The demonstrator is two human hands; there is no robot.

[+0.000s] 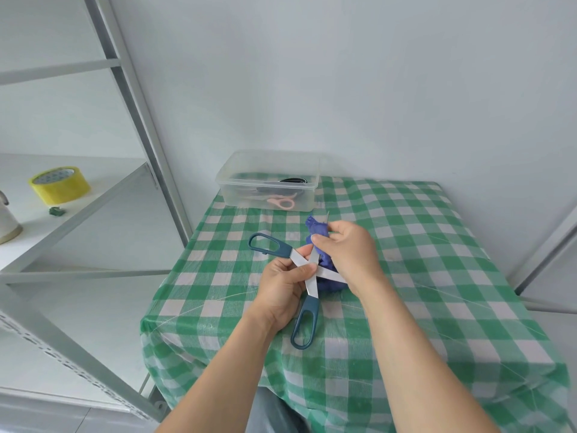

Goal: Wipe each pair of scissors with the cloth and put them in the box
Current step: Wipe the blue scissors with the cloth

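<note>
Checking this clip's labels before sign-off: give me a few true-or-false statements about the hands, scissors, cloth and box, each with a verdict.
1. The left hand holds the teal-handled scissors spread wide open. True.
2. The right hand grips the blue cloth against a blade. True.
3. The clear box is empty. False: pink-handled scissors lie in it, with something dark behind them.
4. The yellow tape roll sits inside the box. False: it stands on the shelf to the left.
</note>
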